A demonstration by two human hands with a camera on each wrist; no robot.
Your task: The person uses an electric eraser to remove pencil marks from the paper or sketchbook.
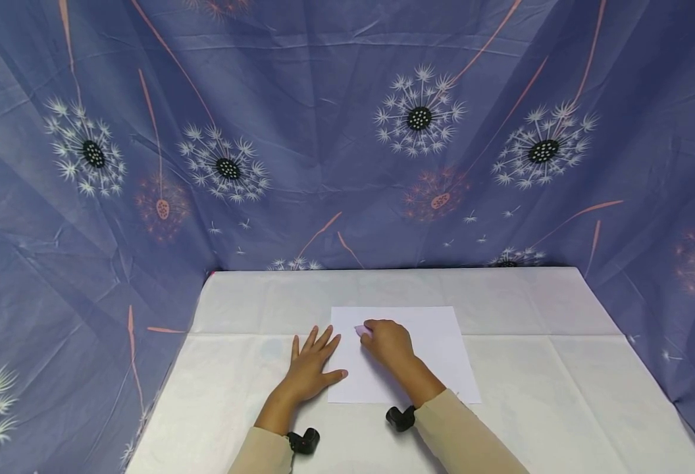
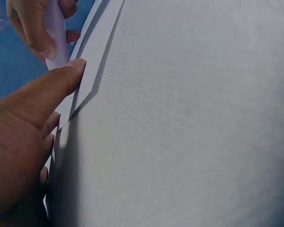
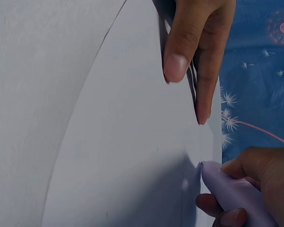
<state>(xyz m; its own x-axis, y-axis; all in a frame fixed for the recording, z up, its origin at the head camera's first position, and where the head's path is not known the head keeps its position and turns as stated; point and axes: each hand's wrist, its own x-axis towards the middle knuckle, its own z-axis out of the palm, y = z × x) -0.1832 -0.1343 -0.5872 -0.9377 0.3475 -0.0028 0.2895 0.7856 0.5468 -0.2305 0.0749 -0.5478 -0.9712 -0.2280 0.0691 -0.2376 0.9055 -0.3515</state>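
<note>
A white sheet of paper [image 1: 430,355] lies flat on the cloth-covered table. My right hand [image 1: 387,343] grips a thick lavender tool [image 3: 239,194] with a rounded body, its tapered end right at the paper. Its exact kind cannot be told; most of it in the head view is hidden by the fingers. Along the sheet's left edge rests my left hand [image 1: 308,374], fingers spread and thumb [image 2: 61,82] reaching onto the paper. In the right wrist view, fingers of the left hand [image 3: 189,42] lie on the sheet beyond the tool's tip.
A white cloth [image 1: 537,408] with fold creases covers the table. Behind and around it hangs a blue curtain [image 1: 324,131] printed with dandelions. Each wrist carries a small black camera, one at the left sleeve [image 1: 261,454], one at the right sleeve [image 1: 466,434].
</note>
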